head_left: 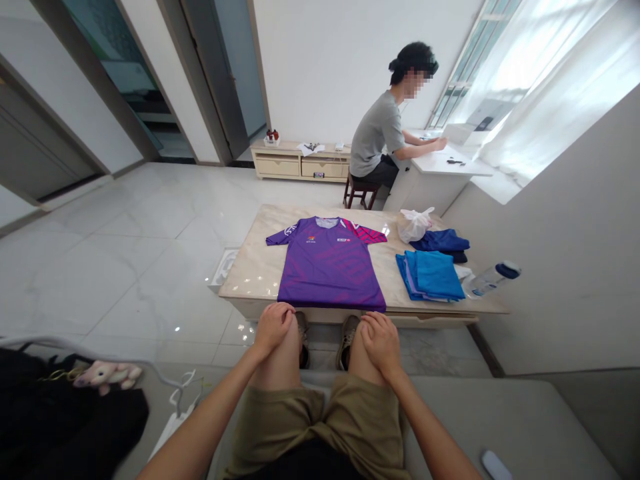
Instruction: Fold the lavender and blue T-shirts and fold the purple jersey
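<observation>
A purple short-sleeved T-shirt lies spread flat on the marble-topped coffee table, its neck toward the far side and its hem at the near edge. One sleeve has a pink pattern. My left hand rests on my left knee, fingers laid over it, just short of the table edge. On the other knee lies my right hand, likewise with its fingers stretched over the skin. Neither hand holds anything or touches the shirt. Right of the shirt sits a stack of folded blue clothes.
Behind the stack are a dark blue folded garment and a white plastic bag. A water bottle stands at the table's right end. Beyond, a person sits at a white desk. A plush toy lies at my left.
</observation>
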A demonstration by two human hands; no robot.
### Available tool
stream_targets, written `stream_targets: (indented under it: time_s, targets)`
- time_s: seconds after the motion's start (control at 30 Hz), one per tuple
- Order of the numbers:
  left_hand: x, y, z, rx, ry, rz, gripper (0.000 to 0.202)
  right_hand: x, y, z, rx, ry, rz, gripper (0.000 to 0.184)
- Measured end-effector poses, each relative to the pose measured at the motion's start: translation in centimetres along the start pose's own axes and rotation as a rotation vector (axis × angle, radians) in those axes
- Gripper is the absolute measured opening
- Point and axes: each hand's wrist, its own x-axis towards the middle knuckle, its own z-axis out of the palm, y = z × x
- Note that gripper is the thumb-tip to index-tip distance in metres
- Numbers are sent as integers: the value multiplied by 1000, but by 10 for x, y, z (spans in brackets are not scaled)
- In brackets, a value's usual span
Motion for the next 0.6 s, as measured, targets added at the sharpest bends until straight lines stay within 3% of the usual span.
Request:
stream_targets:
  time_s: [0.6]
  targets:
    - [-19, -1, 3, 116, 36, 39, 28, -4, 3, -4, -19, -28, -3, 38]
